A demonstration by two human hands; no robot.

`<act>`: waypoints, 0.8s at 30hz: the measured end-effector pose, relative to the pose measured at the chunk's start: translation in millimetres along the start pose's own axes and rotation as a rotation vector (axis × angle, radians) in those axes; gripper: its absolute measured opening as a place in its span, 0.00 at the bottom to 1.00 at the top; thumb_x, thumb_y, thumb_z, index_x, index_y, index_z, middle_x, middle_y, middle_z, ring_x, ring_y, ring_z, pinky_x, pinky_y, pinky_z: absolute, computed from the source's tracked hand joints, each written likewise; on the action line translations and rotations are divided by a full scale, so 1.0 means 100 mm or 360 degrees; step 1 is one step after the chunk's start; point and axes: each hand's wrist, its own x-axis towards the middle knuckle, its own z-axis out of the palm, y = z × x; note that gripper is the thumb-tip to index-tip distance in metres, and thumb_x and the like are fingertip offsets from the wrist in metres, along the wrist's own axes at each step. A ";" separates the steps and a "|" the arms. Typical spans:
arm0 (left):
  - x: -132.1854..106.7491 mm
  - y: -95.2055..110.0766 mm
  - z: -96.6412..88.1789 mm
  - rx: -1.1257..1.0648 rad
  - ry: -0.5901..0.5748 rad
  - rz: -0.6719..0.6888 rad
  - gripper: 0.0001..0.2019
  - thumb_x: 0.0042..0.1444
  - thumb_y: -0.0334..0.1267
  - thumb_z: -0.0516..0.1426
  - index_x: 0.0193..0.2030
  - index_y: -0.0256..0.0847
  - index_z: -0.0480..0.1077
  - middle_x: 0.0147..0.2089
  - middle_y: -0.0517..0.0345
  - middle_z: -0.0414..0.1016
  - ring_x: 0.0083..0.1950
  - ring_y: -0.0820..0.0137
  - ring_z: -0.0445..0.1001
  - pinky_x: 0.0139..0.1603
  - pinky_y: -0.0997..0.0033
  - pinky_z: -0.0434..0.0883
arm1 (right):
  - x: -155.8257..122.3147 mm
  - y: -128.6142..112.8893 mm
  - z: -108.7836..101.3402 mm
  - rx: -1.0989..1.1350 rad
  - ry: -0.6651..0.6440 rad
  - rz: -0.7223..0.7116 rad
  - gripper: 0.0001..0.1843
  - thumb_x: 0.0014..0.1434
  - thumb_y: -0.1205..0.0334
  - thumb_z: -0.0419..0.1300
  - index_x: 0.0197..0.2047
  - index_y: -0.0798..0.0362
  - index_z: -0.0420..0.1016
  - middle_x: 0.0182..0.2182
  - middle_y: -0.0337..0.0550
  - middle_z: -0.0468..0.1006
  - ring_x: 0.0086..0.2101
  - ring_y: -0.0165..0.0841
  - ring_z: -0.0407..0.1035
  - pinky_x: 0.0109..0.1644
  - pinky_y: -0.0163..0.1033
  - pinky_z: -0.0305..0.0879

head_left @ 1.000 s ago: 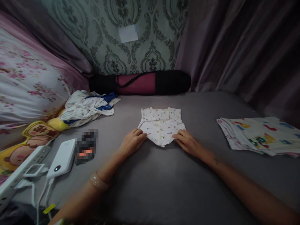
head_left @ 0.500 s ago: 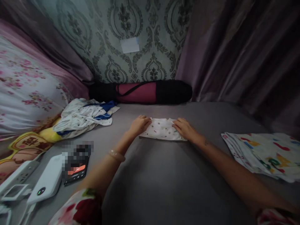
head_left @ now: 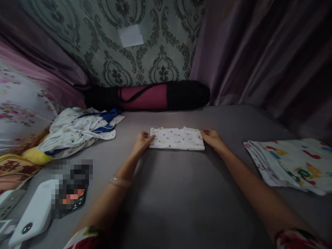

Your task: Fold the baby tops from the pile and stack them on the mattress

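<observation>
A small white printed garment (head_left: 177,139), folded into a flat rectangle, lies on the grey bed sheet (head_left: 166,193). Its far edge looks slightly uneven, and the exact kind of garment cannot be made out. My left hand (head_left: 144,141) pinches its left end, thumb on top. At the opposite end, the fingers of my right hand (head_left: 211,137) close on the upper right corner. Both forearms reach in from the lower edge of the view.
Rumpled white and blue clothes (head_left: 83,128) lie to the left, near a white power bank (head_left: 36,214) and a partly blurred phone (head_left: 75,202). Folded colourful cloths (head_left: 295,162) rest at right. A long black and maroon bag (head_left: 147,97) lies along the wall.
My hands have moved apart from the top of the garment to its two ends. The garment now looks wider and flatter. The view has shifted slightly.
</observation>
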 end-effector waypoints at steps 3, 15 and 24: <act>-0.20 -0.03 -0.04 -0.0134 -0.0104 -0.0046 0.24 0.48 0.51 0.61 0.44 0.32 0.69 0.35 0.51 0.74 0.34 0.68 0.72 0.32 0.73 0.65 | -0.12 -0.08 0.01 -0.0175 0.0011 0.0058 0.19 0.61 0.59 0.54 0.52 0.58 0.72 0.34 0.52 0.81 0.34 0.39 0.75 0.37 0.40 0.69; -0.42 -0.10 -0.17 -0.0018 -0.0178 0.0068 0.13 0.52 0.42 0.59 0.41 0.35 0.69 0.31 0.57 0.73 0.33 0.69 0.72 0.34 0.72 0.66 | -0.36 -0.12 -0.06 -0.0583 0.0103 -0.0403 0.19 0.66 0.61 0.47 0.55 0.58 0.67 0.44 0.58 0.75 0.44 0.43 0.71 0.46 0.45 0.66; -0.30 0.23 0.30 0.0734 0.0043 0.1246 0.17 0.64 0.36 0.46 0.57 0.34 0.64 0.58 0.40 0.69 0.60 0.60 0.67 0.60 0.57 0.63 | -0.64 -0.77 0.24 -0.0695 -0.0173 -0.0881 0.28 0.68 0.59 0.39 0.66 0.59 0.58 0.65 0.56 0.60 0.64 0.46 0.51 0.66 0.56 0.45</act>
